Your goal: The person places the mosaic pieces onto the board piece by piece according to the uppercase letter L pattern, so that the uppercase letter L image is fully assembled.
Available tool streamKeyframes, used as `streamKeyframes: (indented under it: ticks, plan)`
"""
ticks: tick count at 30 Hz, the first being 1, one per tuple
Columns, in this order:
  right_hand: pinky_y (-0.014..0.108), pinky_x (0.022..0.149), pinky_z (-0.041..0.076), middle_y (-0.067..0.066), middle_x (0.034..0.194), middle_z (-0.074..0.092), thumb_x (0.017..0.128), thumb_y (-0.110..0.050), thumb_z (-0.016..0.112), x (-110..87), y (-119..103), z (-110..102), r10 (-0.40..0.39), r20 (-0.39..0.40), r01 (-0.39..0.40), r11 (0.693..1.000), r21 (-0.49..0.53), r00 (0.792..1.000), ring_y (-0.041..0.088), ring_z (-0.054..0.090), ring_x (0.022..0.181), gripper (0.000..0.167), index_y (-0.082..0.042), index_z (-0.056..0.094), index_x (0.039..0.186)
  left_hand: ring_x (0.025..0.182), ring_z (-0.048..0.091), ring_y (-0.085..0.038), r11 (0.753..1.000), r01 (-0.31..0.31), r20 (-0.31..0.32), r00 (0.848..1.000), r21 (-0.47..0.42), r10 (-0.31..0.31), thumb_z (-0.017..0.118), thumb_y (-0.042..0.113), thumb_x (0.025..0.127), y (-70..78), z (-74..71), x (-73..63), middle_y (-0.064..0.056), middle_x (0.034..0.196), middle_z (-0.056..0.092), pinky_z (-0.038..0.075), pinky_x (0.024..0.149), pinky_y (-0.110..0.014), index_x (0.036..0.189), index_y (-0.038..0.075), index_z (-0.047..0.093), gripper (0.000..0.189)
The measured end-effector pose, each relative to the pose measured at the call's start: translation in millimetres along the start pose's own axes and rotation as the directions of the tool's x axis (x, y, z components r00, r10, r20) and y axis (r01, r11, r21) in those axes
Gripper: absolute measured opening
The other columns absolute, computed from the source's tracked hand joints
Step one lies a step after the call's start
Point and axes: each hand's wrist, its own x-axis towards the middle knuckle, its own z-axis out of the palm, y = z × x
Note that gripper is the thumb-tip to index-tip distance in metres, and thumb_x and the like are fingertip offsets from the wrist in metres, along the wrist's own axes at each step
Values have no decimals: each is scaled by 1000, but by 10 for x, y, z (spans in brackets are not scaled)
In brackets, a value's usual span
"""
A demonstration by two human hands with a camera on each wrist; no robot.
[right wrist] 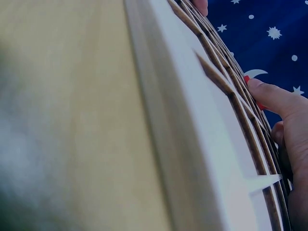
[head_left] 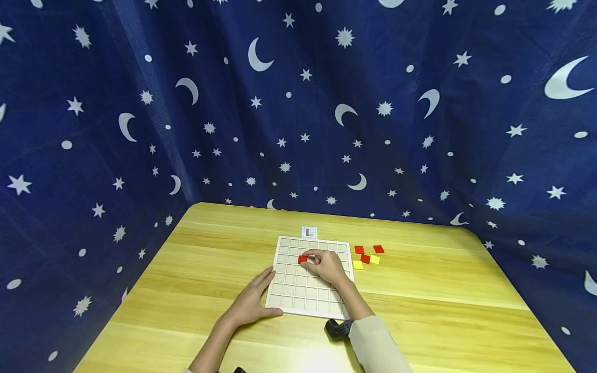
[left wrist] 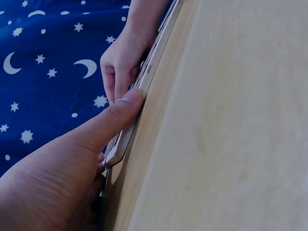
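A white square grid board (head_left: 293, 304) with raised dividers lies on the table in the head view. Between thumb and fingertips, my right hand (head_left: 326, 266) pinches a small red square tile (head_left: 302, 259) over the board's upper left part. The right wrist view catches red (right wrist: 261, 106) beside that thumb. My left hand (head_left: 250, 302) rests at the board's near left corner, its fingers fairly straight along the left side and its thumb on the near edge. The left wrist view shows this thumb (left wrist: 118, 113) lying across the rim.
Right of the board lie several loose tiles, among them a red tile (head_left: 378, 249) and a yellow tile (head_left: 357, 264). A small printed grid card (head_left: 310, 232) touches the far edge. A dark blue curtain (head_left: 317, 103) with moons and stars hangs behind the wooden table (head_left: 448, 311).
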Motion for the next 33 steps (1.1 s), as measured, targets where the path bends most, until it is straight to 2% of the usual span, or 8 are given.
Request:
streamKeyframes:
  ticks: [17,33]
  plan:
    - [21,45,26,-13,47,36,76,-29,76,4,-18,-6,38,15,-38,999,3,999,1,28,43,23,-17,72,95,135,21,-32,1000,14,9,1000,4,-14,66,66,67,12,-2,-3,-8,152,19,29,102,-53,145,4,27,107]
    - [21,45,24,-11,47,36,77,-29,75,-3,-44,-25,34,23,-35,999,21,999,2,27,43,24,-14,72,96,136,20,-32,1000,6,5,1000,-5,-6,67,65,67,13,2,1,-9,152,18,27,103,-53,145,4,25,108]
